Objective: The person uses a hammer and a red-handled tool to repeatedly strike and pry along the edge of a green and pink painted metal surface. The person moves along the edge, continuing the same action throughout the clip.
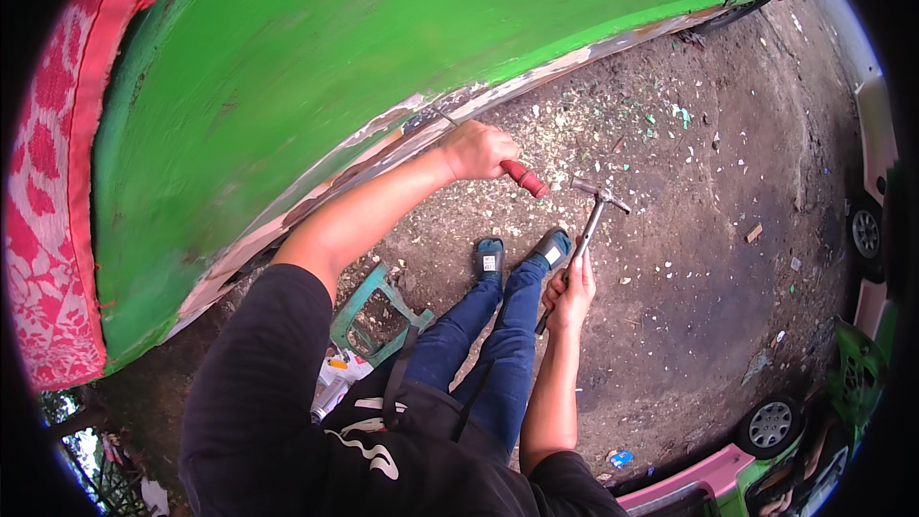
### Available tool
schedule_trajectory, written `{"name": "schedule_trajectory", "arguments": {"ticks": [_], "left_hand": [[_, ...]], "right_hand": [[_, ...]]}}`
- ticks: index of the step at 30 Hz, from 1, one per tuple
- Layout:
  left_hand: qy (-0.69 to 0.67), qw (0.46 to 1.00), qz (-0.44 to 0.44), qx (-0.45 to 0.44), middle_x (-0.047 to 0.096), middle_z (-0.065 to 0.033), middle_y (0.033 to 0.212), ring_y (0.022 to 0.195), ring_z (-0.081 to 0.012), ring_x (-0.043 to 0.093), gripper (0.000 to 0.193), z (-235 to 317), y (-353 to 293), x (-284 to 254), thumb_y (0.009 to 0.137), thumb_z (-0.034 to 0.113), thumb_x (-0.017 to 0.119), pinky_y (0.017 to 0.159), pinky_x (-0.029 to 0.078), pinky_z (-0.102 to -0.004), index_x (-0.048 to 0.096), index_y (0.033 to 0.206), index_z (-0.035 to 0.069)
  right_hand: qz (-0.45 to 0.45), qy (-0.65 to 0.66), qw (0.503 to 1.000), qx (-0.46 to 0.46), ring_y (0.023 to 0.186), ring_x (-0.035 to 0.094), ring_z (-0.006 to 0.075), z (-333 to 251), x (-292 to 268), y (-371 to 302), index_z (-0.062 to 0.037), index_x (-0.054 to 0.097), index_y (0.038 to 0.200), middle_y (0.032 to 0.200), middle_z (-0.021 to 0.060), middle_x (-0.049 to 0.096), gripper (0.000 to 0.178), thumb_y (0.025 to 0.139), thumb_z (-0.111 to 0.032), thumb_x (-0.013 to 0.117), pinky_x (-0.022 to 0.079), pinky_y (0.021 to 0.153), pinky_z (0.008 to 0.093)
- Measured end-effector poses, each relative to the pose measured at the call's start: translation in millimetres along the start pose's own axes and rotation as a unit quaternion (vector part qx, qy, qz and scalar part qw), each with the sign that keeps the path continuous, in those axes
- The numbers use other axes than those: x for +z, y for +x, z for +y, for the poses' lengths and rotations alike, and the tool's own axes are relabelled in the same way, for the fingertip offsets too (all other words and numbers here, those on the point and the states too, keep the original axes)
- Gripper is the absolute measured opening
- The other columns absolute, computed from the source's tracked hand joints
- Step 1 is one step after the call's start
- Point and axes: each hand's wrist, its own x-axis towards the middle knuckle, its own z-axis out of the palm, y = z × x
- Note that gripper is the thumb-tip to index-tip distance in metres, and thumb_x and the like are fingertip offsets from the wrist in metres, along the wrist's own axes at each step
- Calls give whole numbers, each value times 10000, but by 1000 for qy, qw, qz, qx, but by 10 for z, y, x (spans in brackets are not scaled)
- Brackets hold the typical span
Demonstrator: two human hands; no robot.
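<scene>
My left hand (477,150) is closed around a screwdriver-like tool with a red handle (525,179); the handle's end sticks out to the right. Its thin metal shank (442,115) points at the lower edge of a green car body panel (316,57), where paint is chipped down to grey and brown patches. Whether the tip touches the panel is too small to tell. My right hand (571,291) grips the shaft of a metal hammer (601,196). The hammer's head is up, close to the red handle's end but apart from it.
Pale paint chips (565,129) litter the dirt ground. A green plastic stool (378,311) stands by my legs, with a white tube (330,397) near it. Patterned red cloth (57,230) hangs at the far left. Pink and green vehicles with wheels (769,424) stand along the right.
</scene>
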Motion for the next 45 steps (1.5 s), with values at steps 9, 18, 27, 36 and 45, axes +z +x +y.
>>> {"name": "schedule_trajectory", "arguments": {"ticks": [9, 18, 27, 36, 45], "left_hand": [[-27, 995, 86, 31, 547, -19, 613, 572, -221, 601, 102, 87, -68, -202, 691, 177, 652, 530, 498, -351, 560, 657, 148], [-16, 990, 131, 43, 518, -26, 589, 539, -225, 573, 189, 145, 78, -331, 713, 144, 704, 480, 449, -347, 539, 620, 135], [-13, 995, 93, 34, 553, -20, 605, 561, -218, 604, 136, 54, 108, -274, 693, 159, 707, 486, 467, -345, 577, 653, 149], [-9, 998, 66, 18, 556, -15, 608, 563, -214, 605, 137, 54, 103, -248, 680, 164, 712, 487, 473, -345, 578, 655, 152], [1, 997, 71, 22, 549, -14, 598, 557, -218, 602, 121, 47, 100, -244, 687, 156, 701, 487, 472, -353, 583, 659, 156]], "right_hand": [[-9, -4, 1000, -1, 399, 263, 29, 170, 14, -111, -205, 434, 1430, 556, -66, 285, 405, 1033, -285, 451, 238, 342, 203], [-16, -4, 1000, -4, 403, 268, 31, 158, 48, -196, -208, 433, 1432, 554, -62, 289, 407, 1034, -290, 449, 241, 346, 205], [-15, 2, 1000, -13, 403, 269, 29, 122, 37, -191, -204, 427, 1436, 554, -66, 288, 411, 1034, -290, 448, 234, 346, 203], [-9, -3, 1000, -11, 407, 263, 32, 4, 16, -129, -210, 422, 1437, 558, -65, 288, 412, 1034, -289, 447, 242, 346, 211], [-14, -2, 1000, -4, 406, 271, 35, -54, 11, -102, -200, 394, 1455, 561, -64, 291, 435, 1032, -278, 453, 246, 351, 205]]}}
